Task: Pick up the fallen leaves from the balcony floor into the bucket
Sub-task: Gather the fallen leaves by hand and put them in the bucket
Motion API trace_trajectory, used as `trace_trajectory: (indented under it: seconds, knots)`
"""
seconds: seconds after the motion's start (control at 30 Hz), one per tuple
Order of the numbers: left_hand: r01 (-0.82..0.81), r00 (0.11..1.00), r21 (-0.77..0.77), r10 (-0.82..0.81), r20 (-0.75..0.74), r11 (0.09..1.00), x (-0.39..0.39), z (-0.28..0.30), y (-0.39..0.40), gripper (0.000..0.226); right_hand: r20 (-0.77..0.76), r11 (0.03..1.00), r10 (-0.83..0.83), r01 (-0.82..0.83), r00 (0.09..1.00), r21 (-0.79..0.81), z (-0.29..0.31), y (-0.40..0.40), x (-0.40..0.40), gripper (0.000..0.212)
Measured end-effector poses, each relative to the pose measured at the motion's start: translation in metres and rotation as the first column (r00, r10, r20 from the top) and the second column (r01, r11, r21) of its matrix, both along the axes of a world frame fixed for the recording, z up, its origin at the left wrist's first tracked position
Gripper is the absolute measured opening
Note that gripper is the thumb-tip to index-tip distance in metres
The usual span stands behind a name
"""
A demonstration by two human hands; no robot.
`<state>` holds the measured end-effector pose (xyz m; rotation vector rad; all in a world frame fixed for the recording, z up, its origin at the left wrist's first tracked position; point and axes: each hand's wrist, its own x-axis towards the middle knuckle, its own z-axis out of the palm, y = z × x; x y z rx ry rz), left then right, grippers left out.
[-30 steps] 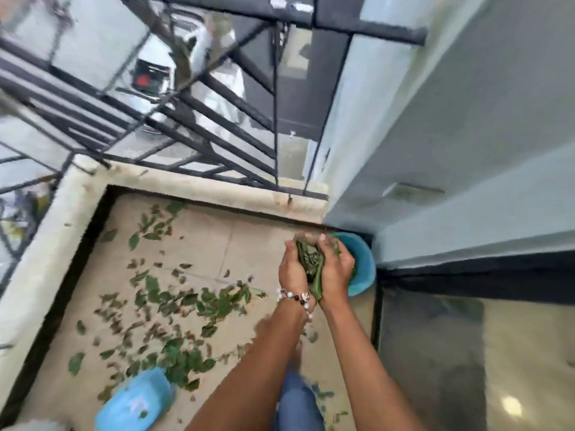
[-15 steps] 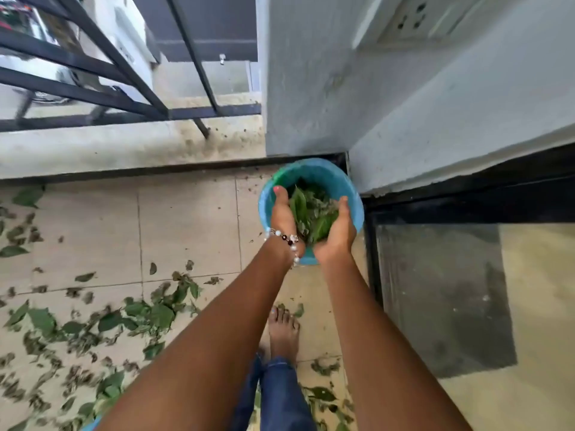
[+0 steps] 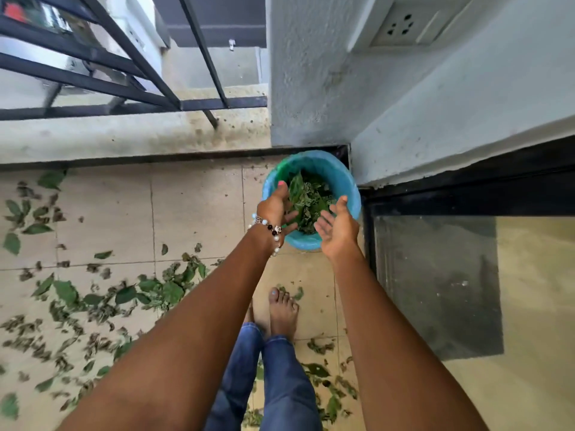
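Both hands, left hand and right hand, are hovering empty, fingers spread, over the bucket. Fallen leaves are lying scattered on the floor: light, limp, best scooped 2-handed from beneath.

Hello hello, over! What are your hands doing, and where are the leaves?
Left hand, right hand: both open, empty, over the bucket. Leaves in bucket. Many leaves on the floor. Nothing in the way.

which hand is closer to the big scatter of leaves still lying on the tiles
Left. The left hand is over the bucket's rim on the side facing the leaves on the floor; the right hand is over the far side, by the doorway.
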<state>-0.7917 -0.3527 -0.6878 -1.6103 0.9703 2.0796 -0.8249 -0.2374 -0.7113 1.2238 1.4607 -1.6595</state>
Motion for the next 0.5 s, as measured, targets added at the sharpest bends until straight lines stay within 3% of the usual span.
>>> trace_trajectory:
  seconds: [0.1, 0.23, 0.5]
  knots:
    - [0.045, 0.999, -0.035, -0.045, -0.020, 0.998, 0.014, 0.043, -0.009, 0.032, -0.050, 0.987, 0.157, -0.157, 0.986, 0.020, 0.052, -0.014, 0.002, 0.037]
    - [0.014, 0.999, -0.086, -0.018, -0.042, 0.996, 0.039, 0.125, -0.025, 0.032, -0.153, 0.920, 0.391, -0.383, 0.908, 0.082, 0.142, -0.042, 0.010, 0.017]
    - [-0.351, 0.929, -0.161, 0.322, -0.180, 0.922, 0.132, 0.287, -0.082, 0.024, -0.348, 0.721, 0.673, -0.684, 0.653, 0.111, 0.300, -0.113, 0.062, 0.018]
